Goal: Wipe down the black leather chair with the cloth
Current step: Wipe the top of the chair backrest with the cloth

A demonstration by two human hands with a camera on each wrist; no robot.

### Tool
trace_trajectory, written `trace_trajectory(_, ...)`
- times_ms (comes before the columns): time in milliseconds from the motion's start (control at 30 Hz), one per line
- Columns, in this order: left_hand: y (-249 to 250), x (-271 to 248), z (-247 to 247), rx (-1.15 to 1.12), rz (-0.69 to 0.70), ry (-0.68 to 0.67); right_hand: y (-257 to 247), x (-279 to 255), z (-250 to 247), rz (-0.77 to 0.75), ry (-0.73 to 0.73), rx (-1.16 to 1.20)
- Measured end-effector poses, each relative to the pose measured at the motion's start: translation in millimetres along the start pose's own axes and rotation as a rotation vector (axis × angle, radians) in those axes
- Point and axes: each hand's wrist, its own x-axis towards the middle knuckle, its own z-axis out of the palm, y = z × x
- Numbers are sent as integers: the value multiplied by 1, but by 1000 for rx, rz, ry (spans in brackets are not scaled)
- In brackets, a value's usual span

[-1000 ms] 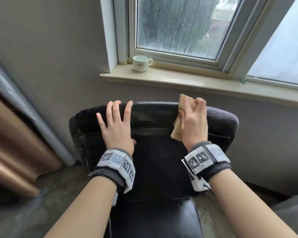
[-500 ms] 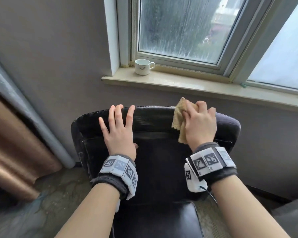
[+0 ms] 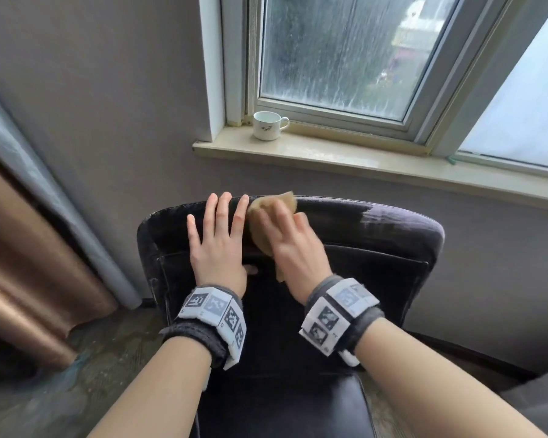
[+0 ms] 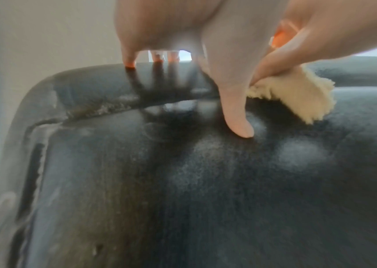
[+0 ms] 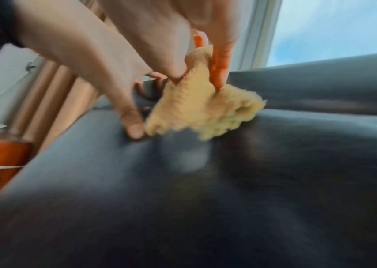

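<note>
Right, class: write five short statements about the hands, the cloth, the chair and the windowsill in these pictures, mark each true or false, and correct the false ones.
1. The right hand grips the fluffy yellow cloth. True.
2. The left hand holds a cloth too. False: it lies flat and bare on the black leather chair.
3. A white ceramic cup stands on the pale stone windowsill. True.
4. The cup lies tipped over. False: it stands upright.
5. The cloth is on the chair's seat. False: it is at the top of the backrest.

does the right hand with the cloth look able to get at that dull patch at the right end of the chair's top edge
Probably yes. The right hand grips the cloth beside the left hand, and the chair top runs bare to the dull patch, with nothing lying between.
</note>
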Motion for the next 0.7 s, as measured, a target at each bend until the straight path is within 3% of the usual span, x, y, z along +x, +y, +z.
trace_trajectory(67, 0, -2, -6, 37, 29, -64, 33, -13, 2, 198, -58, 93)
trace_trajectory(167, 8, -1, -10, 66, 8, -88, 47, -28, 6, 414, -1, 158)
trace_trajectory(233, 13, 0, -8, 72, -37, -70, 20, -21, 11, 344, 9, 223)
trace_trajectory(333, 10, 1, 0, 38, -26, 55, -19, -19, 18, 105, -17, 306)
trace_trajectory(400, 4, 1, -4, 65, -8, 5, -5, -28, 14, 113, -52, 340)
trace_trajectory(467, 2, -1, -9, 89, 7, -79, 32, -43, 10, 258, -34, 333)
trace_trajectory(600, 13, 1, -15, 97, -16, -118, 103, -69, -2, 572, 98, 283)
trace_trajectory(700, 24, 4, -22, 95, -82, -170, 97, -65, -4, 664, 155, 300)
